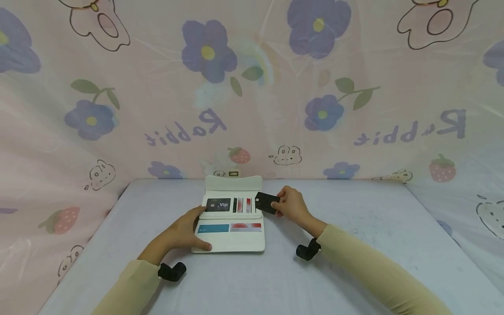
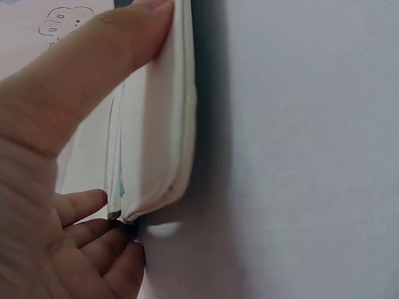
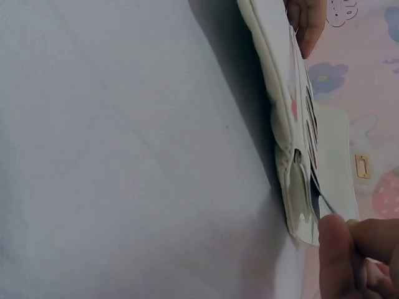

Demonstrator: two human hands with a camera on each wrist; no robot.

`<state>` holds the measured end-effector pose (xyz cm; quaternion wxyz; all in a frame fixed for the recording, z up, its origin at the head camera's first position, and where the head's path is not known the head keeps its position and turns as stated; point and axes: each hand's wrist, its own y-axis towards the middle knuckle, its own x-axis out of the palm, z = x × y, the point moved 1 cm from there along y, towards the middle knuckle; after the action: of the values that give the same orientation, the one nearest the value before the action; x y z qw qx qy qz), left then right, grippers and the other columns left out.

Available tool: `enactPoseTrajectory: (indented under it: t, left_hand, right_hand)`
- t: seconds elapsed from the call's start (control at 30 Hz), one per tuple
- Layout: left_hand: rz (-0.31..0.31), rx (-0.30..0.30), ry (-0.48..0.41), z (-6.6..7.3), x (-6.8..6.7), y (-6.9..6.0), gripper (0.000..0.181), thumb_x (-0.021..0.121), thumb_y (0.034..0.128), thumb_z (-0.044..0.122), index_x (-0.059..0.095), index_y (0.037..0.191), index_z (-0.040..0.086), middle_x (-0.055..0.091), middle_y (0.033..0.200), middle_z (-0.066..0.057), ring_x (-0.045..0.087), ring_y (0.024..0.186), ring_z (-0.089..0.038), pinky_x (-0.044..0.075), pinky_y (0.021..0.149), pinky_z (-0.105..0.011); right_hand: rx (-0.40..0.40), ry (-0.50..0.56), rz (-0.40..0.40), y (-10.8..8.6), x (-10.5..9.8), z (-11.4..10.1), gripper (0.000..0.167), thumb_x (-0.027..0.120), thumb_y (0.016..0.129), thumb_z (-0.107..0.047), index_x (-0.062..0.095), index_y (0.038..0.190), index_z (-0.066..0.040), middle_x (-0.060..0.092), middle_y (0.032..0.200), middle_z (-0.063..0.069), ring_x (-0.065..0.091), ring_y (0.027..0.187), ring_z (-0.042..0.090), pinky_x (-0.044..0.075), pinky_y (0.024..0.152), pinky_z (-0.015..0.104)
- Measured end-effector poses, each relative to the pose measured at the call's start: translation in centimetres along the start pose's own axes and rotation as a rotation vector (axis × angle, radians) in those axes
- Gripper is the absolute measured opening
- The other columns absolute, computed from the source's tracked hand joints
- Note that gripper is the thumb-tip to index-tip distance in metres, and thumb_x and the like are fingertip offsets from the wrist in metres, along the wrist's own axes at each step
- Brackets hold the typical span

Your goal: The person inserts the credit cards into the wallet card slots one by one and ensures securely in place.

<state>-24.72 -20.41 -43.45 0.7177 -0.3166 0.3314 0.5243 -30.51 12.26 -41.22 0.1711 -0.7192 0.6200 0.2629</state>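
A white wallet (image 1: 228, 243) lies unfolded on the table, with its top flap standing up at the back. Cards show in its slots: a dark card marked "Vip" (image 1: 218, 204), several narrow card edges, and a blue card (image 1: 213, 228) lower down. My left hand (image 1: 184, 229) grips the wallet's left side; in the left wrist view its thumb (image 2: 118, 37) lies on the wallet and the other fingers are at the edge. My right hand (image 1: 293, 205) pinches a black card (image 1: 265, 202) at the wallet's right edge. In the right wrist view the card appears edge-on against the slots.
A white cloth covers the table (image 1: 354, 262). Behind it hangs a patterned curtain (image 1: 267, 109) with flowers and rabbits. A gold clasp plate (image 3: 362, 166) is on the upright flap. Black wrist cameras (image 1: 172, 271) sit at both cuffs.
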Motion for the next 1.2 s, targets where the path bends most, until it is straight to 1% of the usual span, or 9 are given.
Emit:
enactPoseTrajectory:
  t: [0.17, 0.3, 0.43, 0.67, 0.97, 1.1, 1.2]
  left_hand:
    - [-0.006, -0.011, -0.002, 0.0, -0.1, 0.0, 0.126, 0.091, 0.0520, 0.051, 0.027, 0.150, 0.004, 0.029, 0.155, -0.022, 0.030, 0.142, -0.041, 0.030, 0.112, -0.059]
    - [-0.002, -0.011, -0.002, -0.1, -0.1, 0.1, 0.125, 0.092, 0.0518, 0.051, 0.029, 0.149, 0.004, 0.030, 0.155, -0.022, 0.030, 0.142, -0.041, 0.031, 0.111, -0.059]
    - [0.001, -0.013, -0.005, -0.1, 0.0, 0.1, 0.124, 0.092, 0.0517, 0.050, 0.030, 0.149, 0.004, 0.032, 0.154, -0.021, 0.032, 0.141, -0.041, 0.031, 0.111, -0.059]
    - [-0.007, -0.015, -0.021, 0.1, -0.1, 0.0, 0.123, 0.092, 0.0520, 0.048, 0.031, 0.148, 0.003, 0.034, 0.153, -0.022, 0.033, 0.140, -0.041, 0.032, 0.110, -0.060]
    - [-0.010, -0.014, -0.019, 0.2, -0.1, 0.1, 0.122, 0.092, 0.0526, 0.048, 0.031, 0.148, 0.003, 0.034, 0.152, -0.021, 0.033, 0.140, -0.041, 0.032, 0.110, -0.060]
    - [-0.009, -0.016, -0.022, 0.1, -0.1, 0.1, 0.122, 0.092, 0.0524, 0.048, 0.030, 0.148, 0.004, 0.035, 0.152, -0.021, 0.034, 0.140, -0.040, 0.032, 0.110, -0.060]
    - [-0.010, -0.017, -0.023, 0.0, -0.1, 0.1, 0.123, 0.092, 0.0523, 0.048, 0.030, 0.149, 0.004, 0.034, 0.153, -0.021, 0.033, 0.140, -0.040, 0.032, 0.110, -0.060]
  right_hand:
    - [0.060, 0.048, -0.052, 0.0, 0.1, 0.1, 0.029, 0.070, 0.084, -0.004, 0.052, 0.105, 0.006, 0.067, 0.061, 0.008, 0.066, 0.051, 0.015, 0.056, 0.053, 0.025]
    - [0.092, 0.098, -0.076, 0.1, -0.1, 0.0, 0.031, 0.070, 0.084, -0.003, 0.052, 0.107, 0.007, 0.069, 0.067, 0.012, 0.065, 0.050, 0.013, 0.058, 0.057, 0.031]
    - [0.093, 0.117, -0.101, 0.2, -0.3, 0.1, 0.031, 0.070, 0.085, -0.002, 0.051, 0.108, 0.008, 0.069, 0.070, 0.015, 0.065, 0.050, 0.012, 0.059, 0.059, 0.033]
    - [0.090, 0.133, -0.143, 0.4, -0.7, 0.6, 0.030, 0.070, 0.083, -0.002, 0.052, 0.106, 0.007, 0.066, 0.064, 0.009, 0.062, 0.049, 0.010, 0.058, 0.057, 0.031]
    - [0.097, 0.167, -0.183, 1.0, -1.0, 1.5, 0.035, 0.071, 0.083, 0.000, 0.050, 0.109, 0.010, 0.067, 0.069, 0.014, 0.062, 0.049, 0.010, 0.058, 0.057, 0.030]
    - [0.087, 0.165, -0.194, 1.1, -1.1, 1.5, 0.036, 0.071, 0.083, 0.000, 0.050, 0.110, 0.011, 0.068, 0.071, 0.016, 0.061, 0.049, 0.009, 0.058, 0.057, 0.030]
    - [0.081, 0.149, -0.210, 1.2, -1.2, 1.6, 0.037, 0.071, 0.083, 0.000, 0.050, 0.111, 0.012, 0.067, 0.069, 0.013, 0.061, 0.049, 0.009, 0.058, 0.057, 0.030]
